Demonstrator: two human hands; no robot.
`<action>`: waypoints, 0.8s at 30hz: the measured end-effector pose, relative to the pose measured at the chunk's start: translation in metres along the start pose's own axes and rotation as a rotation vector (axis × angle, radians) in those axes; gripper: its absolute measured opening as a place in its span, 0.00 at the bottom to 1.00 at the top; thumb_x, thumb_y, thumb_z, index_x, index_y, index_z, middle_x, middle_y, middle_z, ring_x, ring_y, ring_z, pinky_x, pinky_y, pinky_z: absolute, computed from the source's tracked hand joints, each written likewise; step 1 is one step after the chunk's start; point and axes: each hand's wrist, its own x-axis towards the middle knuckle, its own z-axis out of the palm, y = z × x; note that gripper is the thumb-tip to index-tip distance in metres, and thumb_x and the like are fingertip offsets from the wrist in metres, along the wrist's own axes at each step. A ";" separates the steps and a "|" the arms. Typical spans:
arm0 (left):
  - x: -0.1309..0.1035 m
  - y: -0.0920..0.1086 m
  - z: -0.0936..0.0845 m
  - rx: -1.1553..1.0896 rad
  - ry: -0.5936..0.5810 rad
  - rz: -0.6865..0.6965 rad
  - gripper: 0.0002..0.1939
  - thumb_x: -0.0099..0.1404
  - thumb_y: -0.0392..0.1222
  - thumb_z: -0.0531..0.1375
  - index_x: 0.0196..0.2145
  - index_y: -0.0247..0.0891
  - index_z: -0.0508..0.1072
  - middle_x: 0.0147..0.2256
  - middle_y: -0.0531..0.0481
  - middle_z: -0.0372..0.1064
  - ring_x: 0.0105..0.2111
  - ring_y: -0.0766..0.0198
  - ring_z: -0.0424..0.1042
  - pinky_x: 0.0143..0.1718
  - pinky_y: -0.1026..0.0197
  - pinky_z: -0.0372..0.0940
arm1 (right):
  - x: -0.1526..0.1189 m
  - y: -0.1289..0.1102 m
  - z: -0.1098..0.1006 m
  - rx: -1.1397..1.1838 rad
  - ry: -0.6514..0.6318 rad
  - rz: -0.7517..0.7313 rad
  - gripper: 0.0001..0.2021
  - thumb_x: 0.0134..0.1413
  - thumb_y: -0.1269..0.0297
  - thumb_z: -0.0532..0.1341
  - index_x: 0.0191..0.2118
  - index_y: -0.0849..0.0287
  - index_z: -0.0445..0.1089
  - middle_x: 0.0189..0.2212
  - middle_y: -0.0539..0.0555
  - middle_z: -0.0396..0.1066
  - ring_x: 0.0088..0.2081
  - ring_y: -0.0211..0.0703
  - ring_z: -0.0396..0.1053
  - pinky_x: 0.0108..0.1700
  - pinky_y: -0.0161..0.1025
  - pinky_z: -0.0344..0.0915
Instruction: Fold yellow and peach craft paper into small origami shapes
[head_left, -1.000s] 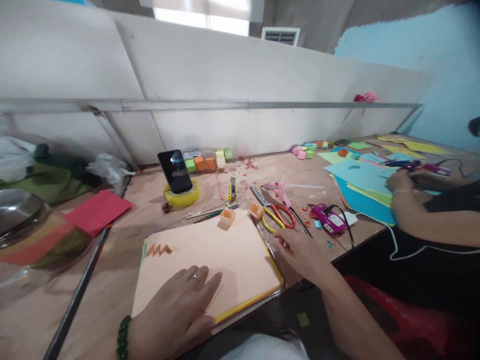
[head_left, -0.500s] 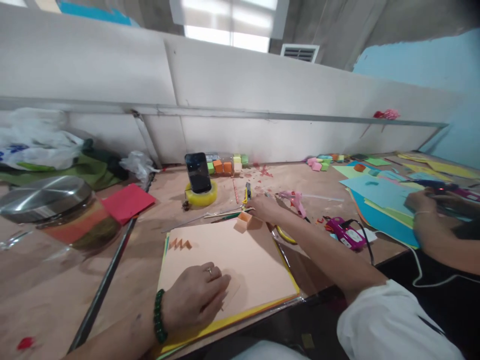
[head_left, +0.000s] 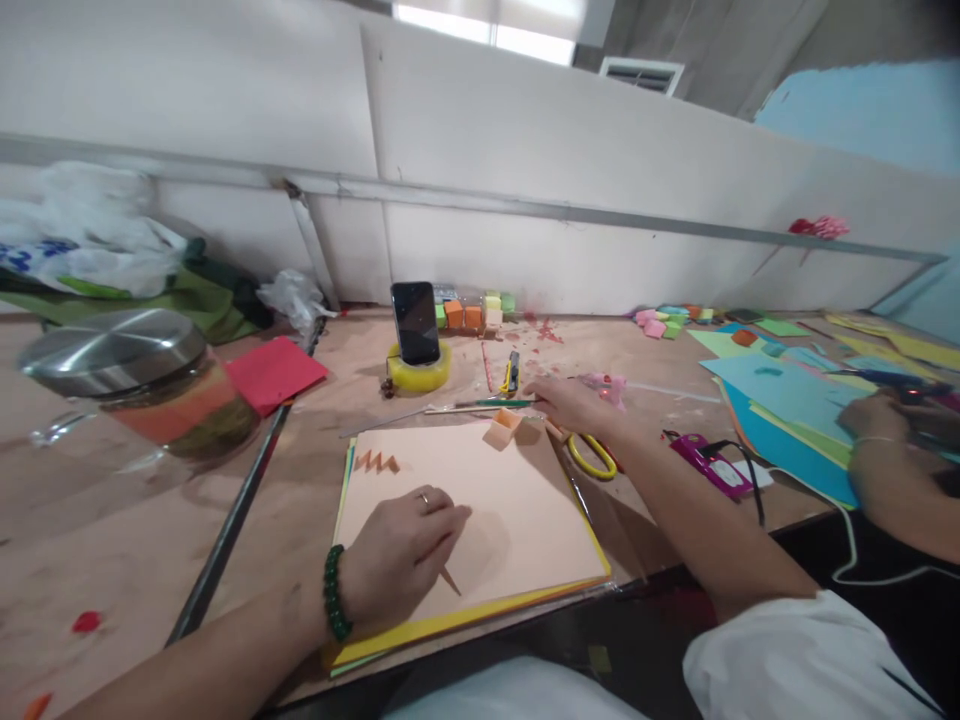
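My left hand (head_left: 405, 550), with a ring and a green bead bracelet, rests on a stack of coloured paper (head_left: 517, 500) topped by a peach sheet. Its fingers are curled, and a thin orange paper strip (head_left: 450, 580) sticks out below them. Beyond the stack, my right hand (head_left: 566, 405) has its fingers drawn together at the end of a slim green stick (head_left: 499, 403). A small folded orange paper box (head_left: 502, 428) stands at the sheet's far edge, and a zigzag paper strip (head_left: 377, 461) lies at the sheet's far left. Yellow-handled scissors (head_left: 592, 457) lie below my right wrist.
A phone (head_left: 415, 322) leans in a yellow tape roll (head_left: 420, 372). Nearby are a yellow cutter (head_left: 511, 372) and a pink glue gun (head_left: 609, 385). A glass jar (head_left: 172, 400) stands left. At right, a co-worker's hands (head_left: 874, 420) are above coloured sheets (head_left: 780, 385).
The camera view has shifted. My right hand has moved off the paper box to the green stick, which now shows farther right. More of the scissors is visible. My left hand stays on the stack.
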 end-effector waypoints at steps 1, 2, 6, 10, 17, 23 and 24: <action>0.000 -0.001 0.001 0.006 0.023 -0.089 0.13 0.67 0.36 0.50 0.43 0.38 0.73 0.35 0.47 0.71 0.35 0.61 0.70 0.36 0.60 0.65 | -0.010 0.005 -0.007 0.019 0.026 0.013 0.14 0.60 0.73 0.53 0.48 0.60 0.72 0.46 0.58 0.75 0.45 0.47 0.71 0.44 0.36 0.63; 0.001 -0.002 0.001 0.026 0.029 -0.182 0.14 0.65 0.38 0.54 0.47 0.38 0.72 0.38 0.46 0.71 0.37 0.59 0.70 0.38 0.58 0.66 | -0.022 0.011 -0.013 0.035 0.051 0.025 0.14 0.61 0.72 0.52 0.46 0.60 0.73 0.45 0.58 0.75 0.45 0.47 0.71 0.44 0.37 0.63; 0.006 0.001 0.001 0.099 -0.095 -0.397 0.27 0.51 0.45 0.66 0.49 0.34 0.71 0.41 0.42 0.70 0.43 0.47 0.69 0.45 0.47 0.64 | -0.086 0.029 -0.027 0.325 0.382 0.071 0.12 0.58 0.60 0.56 0.42 0.57 0.73 0.37 0.56 0.76 0.38 0.49 0.72 0.38 0.40 0.67; 0.005 0.003 0.005 -0.069 -0.171 -0.417 0.24 0.55 0.37 0.62 0.51 0.37 0.69 0.35 0.49 0.72 0.38 0.54 0.69 0.44 0.50 0.63 | -0.139 0.012 -0.001 0.565 0.325 0.077 0.12 0.58 0.57 0.56 0.42 0.57 0.71 0.34 0.56 0.75 0.35 0.48 0.72 0.37 0.41 0.68; -0.003 0.007 0.007 -0.179 -0.067 -0.251 0.20 0.62 0.43 0.59 0.51 0.39 0.67 0.39 0.46 0.71 0.40 0.54 0.69 0.44 0.51 0.62 | -0.173 -0.037 0.048 0.685 0.134 0.163 0.14 0.62 0.59 0.49 0.42 0.58 0.70 0.35 0.56 0.73 0.38 0.47 0.70 0.39 0.41 0.68; -0.006 0.018 0.006 -0.203 -0.149 -0.151 0.29 0.60 0.50 0.63 0.56 0.38 0.62 0.37 0.47 0.71 0.36 0.55 0.67 0.40 0.53 0.63 | -0.186 -0.041 0.055 0.783 0.143 0.265 0.15 0.62 0.58 0.50 0.44 0.56 0.71 0.36 0.55 0.73 0.38 0.46 0.70 0.40 0.40 0.68; -0.006 0.018 0.007 -0.209 -0.172 -0.182 0.29 0.60 0.48 0.63 0.56 0.38 0.62 0.35 0.48 0.71 0.35 0.56 0.67 0.40 0.53 0.62 | -0.187 -0.042 0.056 0.791 0.123 0.262 0.15 0.62 0.59 0.49 0.44 0.56 0.71 0.35 0.54 0.72 0.37 0.45 0.70 0.39 0.39 0.68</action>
